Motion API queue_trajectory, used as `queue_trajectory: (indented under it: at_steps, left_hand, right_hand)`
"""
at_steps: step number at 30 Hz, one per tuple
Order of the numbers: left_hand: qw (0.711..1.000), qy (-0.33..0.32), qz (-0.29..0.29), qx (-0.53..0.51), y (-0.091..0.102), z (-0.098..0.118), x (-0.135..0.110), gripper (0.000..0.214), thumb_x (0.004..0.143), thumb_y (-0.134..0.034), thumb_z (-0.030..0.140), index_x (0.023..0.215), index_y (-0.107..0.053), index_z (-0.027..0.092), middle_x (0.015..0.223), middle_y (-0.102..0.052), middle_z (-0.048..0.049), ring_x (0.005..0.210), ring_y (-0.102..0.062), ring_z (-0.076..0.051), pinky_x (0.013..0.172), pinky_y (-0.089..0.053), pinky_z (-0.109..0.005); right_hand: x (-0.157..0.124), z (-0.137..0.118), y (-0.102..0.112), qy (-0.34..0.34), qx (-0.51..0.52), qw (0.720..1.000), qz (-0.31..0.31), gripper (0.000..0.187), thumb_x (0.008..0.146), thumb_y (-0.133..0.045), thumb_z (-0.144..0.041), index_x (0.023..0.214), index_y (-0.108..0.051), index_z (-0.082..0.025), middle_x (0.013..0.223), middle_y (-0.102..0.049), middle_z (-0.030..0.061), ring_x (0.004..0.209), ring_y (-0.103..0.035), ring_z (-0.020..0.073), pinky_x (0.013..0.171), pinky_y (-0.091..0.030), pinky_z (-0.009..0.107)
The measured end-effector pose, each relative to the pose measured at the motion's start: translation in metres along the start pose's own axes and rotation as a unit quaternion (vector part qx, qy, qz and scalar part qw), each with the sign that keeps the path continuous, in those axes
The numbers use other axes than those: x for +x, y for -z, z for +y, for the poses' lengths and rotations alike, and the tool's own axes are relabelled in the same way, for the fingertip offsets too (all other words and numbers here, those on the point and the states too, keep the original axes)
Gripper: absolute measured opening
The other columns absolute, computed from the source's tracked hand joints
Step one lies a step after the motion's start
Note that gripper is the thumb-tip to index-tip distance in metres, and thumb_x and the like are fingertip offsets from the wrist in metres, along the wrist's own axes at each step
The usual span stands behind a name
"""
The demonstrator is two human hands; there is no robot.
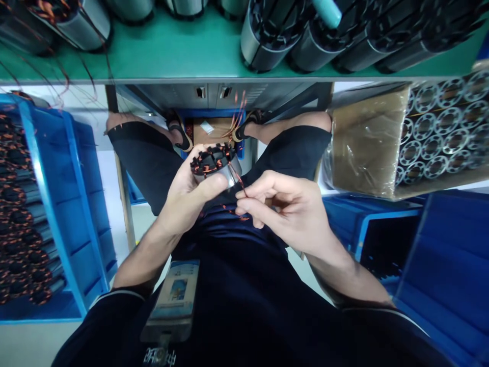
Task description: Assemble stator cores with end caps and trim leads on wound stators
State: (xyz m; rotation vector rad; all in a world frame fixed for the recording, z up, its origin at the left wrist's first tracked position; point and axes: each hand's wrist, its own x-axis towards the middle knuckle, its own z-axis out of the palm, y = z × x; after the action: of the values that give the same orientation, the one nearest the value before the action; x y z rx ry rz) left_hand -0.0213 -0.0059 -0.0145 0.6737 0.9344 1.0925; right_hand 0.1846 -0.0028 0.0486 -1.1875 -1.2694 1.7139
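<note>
My left hand (191,191) is wrapped round a motor stator (233,176), a silver cylinder topped by a black slotted end with copper windings. It is held above my lap, its wound end tilted up. Just to the right, my right hand (284,206) pinches thin copper wires (243,186) between thumb and forefinger. These wires run down from the stator's right side, and their loose ends show below the fingertips. The other fingers of that hand are curled.
Several stators (267,41) stand on the green bench (171,56) ahead. A blue crate (82,204) of wound stators is at left. At right, a plastic-lined carton (367,142) holds metal cores above blue bins (446,255). A badge (175,293) hangs on my chest.
</note>
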Motion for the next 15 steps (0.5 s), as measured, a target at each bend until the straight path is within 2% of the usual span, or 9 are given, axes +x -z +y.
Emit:
queue_trajectory:
  at_steps: [2,3,5,7,9,11,12,13,15]
  left_hand:
    - [1.0,0.022,0.001,-0.008,-0.001,-0.001,-0.001,0.06,0.087,-0.101,0.063,0.129,-0.081,0.026,0.115,-0.084,-0.0075,0.096,-0.081,-0.023,0.086,-0.069,-0.034]
    - [1.0,0.013,-0.007,0.002,-0.002,0.0,-0.002,0.062,0.083,-0.105,0.061,0.129,-0.082,0.026,0.115,-0.084,-0.0073,0.095,-0.08,-0.022,0.085,-0.069,-0.033]
    - [0.997,-0.042,-0.022,0.053,-0.005,0.003,-0.005,0.061,0.075,-0.113,0.048,0.124,-0.083,0.025,0.11,-0.084,-0.0055,0.093,-0.079,-0.021,0.087,-0.067,-0.032]
    - [0.985,-0.113,-0.033,0.127,-0.009,0.01,-0.009,0.058,0.071,-0.116,0.035,0.118,-0.084,0.023,0.107,-0.085,-0.0046,0.094,-0.08,-0.02,0.091,-0.067,-0.031]
    - [0.968,-0.161,-0.054,0.186,-0.013,0.019,-0.012,0.055,0.069,-0.115,0.029,0.114,-0.083,0.021,0.107,-0.086,-0.0056,0.095,-0.081,-0.021,0.092,-0.068,-0.033]
    - [0.953,-0.178,-0.087,0.228,-0.016,0.028,-0.015,0.053,0.072,-0.111,0.026,0.116,-0.083,0.021,0.108,-0.086,-0.0067,0.094,-0.083,-0.024,0.091,-0.07,-0.035]
    - [0.949,-0.178,-0.103,0.239,-0.017,0.031,-0.016,0.054,0.073,-0.109,0.024,0.121,-0.082,0.022,0.109,-0.087,-0.007,0.094,-0.083,-0.025,0.09,-0.071,-0.037]
    - [0.946,-0.174,-0.124,0.242,-0.017,0.033,-0.017,0.061,0.074,-0.107,0.023,0.129,-0.081,0.023,0.111,-0.086,-0.0069,0.093,-0.084,-0.025,0.087,-0.071,-0.037]
    - [0.946,-0.163,-0.164,0.229,-0.016,0.034,-0.018,0.087,0.072,-0.108,0.02,0.151,-0.072,0.028,0.117,-0.085,-0.0067,0.09,-0.084,-0.026,0.08,-0.071,-0.037]
  right_hand:
    - [-0.003,0.008,0.0,0.03,-0.05,0.998,0.0,0.022,0.104,-0.095,-0.038,0.1,-0.084,-0.02,0.079,-0.083,-0.0007,0.057,-0.067,0.0098,0.057,-0.053,0.023]
    - [-0.003,0.014,0.0,0.049,-0.077,0.996,-0.013,0.021,0.104,-0.096,-0.038,0.098,-0.085,-0.02,0.077,-0.081,-0.0012,0.058,-0.067,0.0101,0.059,-0.054,0.023]
    - [-0.003,0.031,0.003,0.069,-0.109,0.99,-0.064,0.026,0.105,-0.094,-0.039,0.089,-0.084,-0.021,0.072,-0.077,-0.0022,0.059,-0.065,0.0102,0.061,-0.053,0.022]
    - [0.0,0.047,0.01,0.056,-0.117,0.985,-0.112,0.032,0.106,-0.09,-0.04,0.083,-0.083,-0.021,0.072,-0.078,-0.0016,0.06,-0.067,0.0106,0.063,-0.054,0.022]
    - [0.004,0.056,0.025,0.032,-0.12,0.985,-0.117,0.028,0.106,-0.089,-0.041,0.088,-0.084,-0.02,0.079,-0.082,0.0003,0.065,-0.071,0.0114,0.063,-0.056,0.02]
    - [0.009,0.049,0.044,-0.001,-0.101,0.991,-0.092,0.026,0.11,-0.085,-0.045,0.103,-0.086,-0.021,0.092,-0.087,0.0036,0.074,-0.078,0.0134,0.063,-0.06,0.02]
    - [0.012,0.04,0.052,-0.018,-0.072,0.994,-0.086,0.03,0.112,-0.082,-0.051,0.109,-0.086,-0.021,0.097,-0.089,0.0048,0.079,-0.081,0.0145,0.062,-0.062,0.02]
    - [0.014,0.028,0.06,-0.035,-0.037,0.994,-0.093,0.036,0.114,-0.079,-0.056,0.113,-0.086,-0.021,0.101,-0.089,0.0058,0.082,-0.083,0.0156,0.063,-0.064,0.021]
    - [0.019,0.001,0.068,-0.062,0.02,0.986,-0.15,0.038,0.112,-0.082,-0.059,0.115,-0.085,-0.021,0.106,-0.09,0.0063,0.086,-0.085,0.0172,0.066,-0.068,0.024]
